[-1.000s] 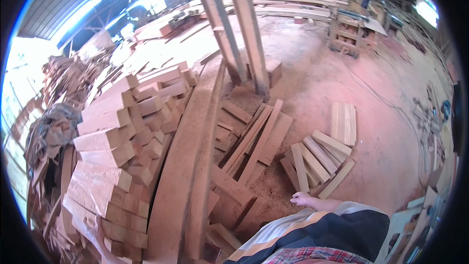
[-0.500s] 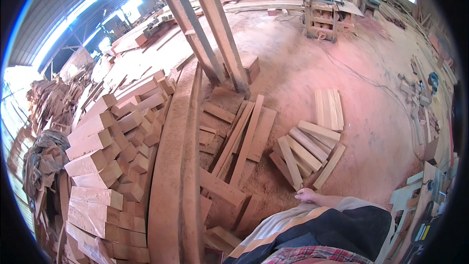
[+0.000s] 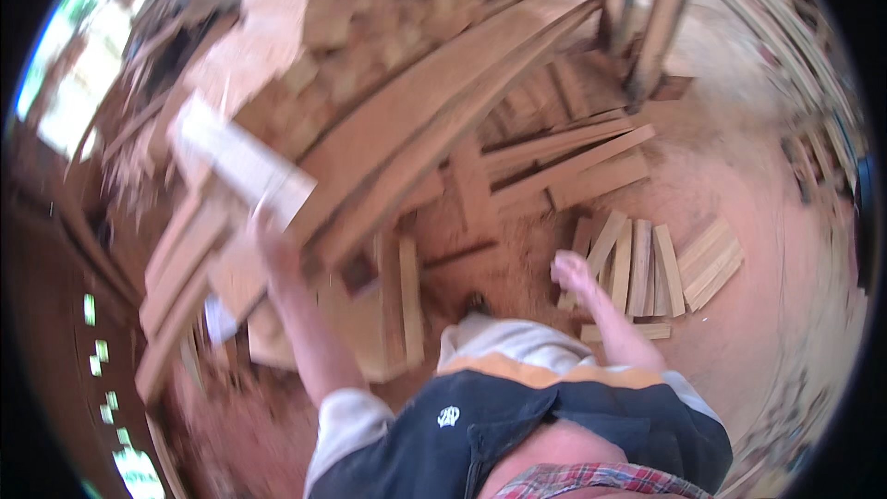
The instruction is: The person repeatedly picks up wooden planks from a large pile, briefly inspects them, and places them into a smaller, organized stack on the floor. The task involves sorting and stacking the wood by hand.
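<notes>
wood in a pale squared block slants across the left part of the view, its near end reaching over the edge of a long brown beam. the left hand holds it close to that end, fingers blurred but seemingly closed around its lower edge; how tightly they grip, i cannot tell. beyond the block rises a stack of blocks, cut ends turned toward the beam. the right hand hangs to the other side, fingers curled in together with nothing seen in them. it is nearest a fan of short slats on the reddish, dusty floor; whether it touches one is unclear. just beside the fan lies a group of striped boards, and a single short piece lies on its near side. farther off, two posts stand by the beam's far end.
</notes>
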`<state>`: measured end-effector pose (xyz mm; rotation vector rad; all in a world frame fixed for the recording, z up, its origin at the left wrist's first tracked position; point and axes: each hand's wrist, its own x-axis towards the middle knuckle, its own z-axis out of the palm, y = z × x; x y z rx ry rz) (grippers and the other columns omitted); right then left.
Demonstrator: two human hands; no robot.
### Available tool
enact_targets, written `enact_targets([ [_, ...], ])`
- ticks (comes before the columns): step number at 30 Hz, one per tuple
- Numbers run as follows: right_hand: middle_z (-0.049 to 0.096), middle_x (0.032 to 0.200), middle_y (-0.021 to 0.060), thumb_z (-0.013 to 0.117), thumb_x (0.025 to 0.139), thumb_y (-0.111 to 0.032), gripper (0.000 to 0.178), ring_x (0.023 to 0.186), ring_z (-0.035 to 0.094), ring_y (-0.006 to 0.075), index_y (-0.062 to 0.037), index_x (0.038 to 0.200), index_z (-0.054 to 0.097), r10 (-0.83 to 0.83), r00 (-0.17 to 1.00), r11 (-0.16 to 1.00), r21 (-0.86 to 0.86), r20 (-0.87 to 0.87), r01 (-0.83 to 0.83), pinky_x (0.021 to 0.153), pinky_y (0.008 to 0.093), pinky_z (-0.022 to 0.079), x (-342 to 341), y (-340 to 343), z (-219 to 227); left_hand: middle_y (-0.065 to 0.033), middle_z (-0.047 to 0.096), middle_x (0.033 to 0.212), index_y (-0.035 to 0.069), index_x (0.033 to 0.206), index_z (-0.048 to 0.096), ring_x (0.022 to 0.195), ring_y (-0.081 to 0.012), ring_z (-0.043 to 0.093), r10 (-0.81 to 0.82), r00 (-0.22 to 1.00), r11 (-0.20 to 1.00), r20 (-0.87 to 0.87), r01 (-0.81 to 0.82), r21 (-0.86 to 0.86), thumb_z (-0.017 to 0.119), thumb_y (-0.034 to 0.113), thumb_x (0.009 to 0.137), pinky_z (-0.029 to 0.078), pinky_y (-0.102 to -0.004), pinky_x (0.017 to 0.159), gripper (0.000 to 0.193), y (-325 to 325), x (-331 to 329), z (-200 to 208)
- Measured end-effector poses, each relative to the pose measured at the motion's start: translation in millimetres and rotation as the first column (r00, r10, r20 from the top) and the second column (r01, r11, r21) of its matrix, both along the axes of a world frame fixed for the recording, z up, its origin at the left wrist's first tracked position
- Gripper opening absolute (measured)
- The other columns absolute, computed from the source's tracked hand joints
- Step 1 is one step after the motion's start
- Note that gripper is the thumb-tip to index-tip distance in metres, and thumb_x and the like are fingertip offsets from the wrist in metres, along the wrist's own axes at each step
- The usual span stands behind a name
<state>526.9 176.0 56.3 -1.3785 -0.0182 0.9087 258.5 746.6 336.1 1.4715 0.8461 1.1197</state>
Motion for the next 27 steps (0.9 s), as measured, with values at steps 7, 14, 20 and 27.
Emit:
enact_targets([
  [7,0.067,0.132,0.0144,0.058,0.107,-0.046,0.058,0.116,0.067,0.0233,-0.0065,0.149,0.05,0.297,0.94,0.898,0.286,0.169,-0.335,0.099,0.0385,0.052,-1.9,132.9,131.5,-0.0164,0.051,0.134,0.013,0.164,0.011,0.083,-0.0189,0.06,-0.098,0.938,0.939,0.332,0.197,-0.281,0.074,0.019,0.083,0.043,-0.0243,0.05,0.103,-226.1,73.0,-13.1],
  [14,0.063,0.136,0.0178,0.055,0.106,-0.055,0.069,0.12,0.065,0.0239,-0.0058,0.153,0.045,0.364,0.928,0.899,0.227,0.084,-0.373,0.104,0.0395,0.049,-35.9,84.0,154.0,-0.0173,0.048,0.141,0.012,0.163,0.012,0.112,-0.0252,0.06,-0.235,0.971,0.86,-0.037,0.19,-0.473,0.069,0.016,0.084,0.057,-0.0342,0.071,0.097,-353.4,42.6,-82.5],
  [20,0.058,0.14,0.0172,0.06,0.103,-0.054,0.074,0.125,0.06,0.0245,-0.0021,0.153,0.043,0.383,0.92,0.819,0.49,-0.08,-0.299,0.109,0.0417,0.046,-35.6,65.1,149.0,-0.0144,0.048,0.147,0.009,0.159,0.028,0.135,-0.0295,0.053,-0.557,0.749,0.569,0.36,0.659,-0.491,0.068,0.028,0.088,0.049,-0.0495,0.109,0.083,-401.9,43.7,-81.8],
  [27,0.05,0.145,0.0201,0.081,0.085,-0.037,0.098,0.134,0.051,0.0266,0.004,0.157,0.03,-0.109,0.994,0.964,0.244,-0.004,0.107,0.114,0.0405,0.041,-60.3,-49.9,121.0,-0.0137,0.047,0.151,0.01,0.159,0.03,0.139,-0.0304,0.051,-0.762,0.538,0.141,0.36,0.681,-0.719,0.062,0.033,0.092,0.044,-0.0498,0.115,0.078,-477.7,70.0,-115.0],
])
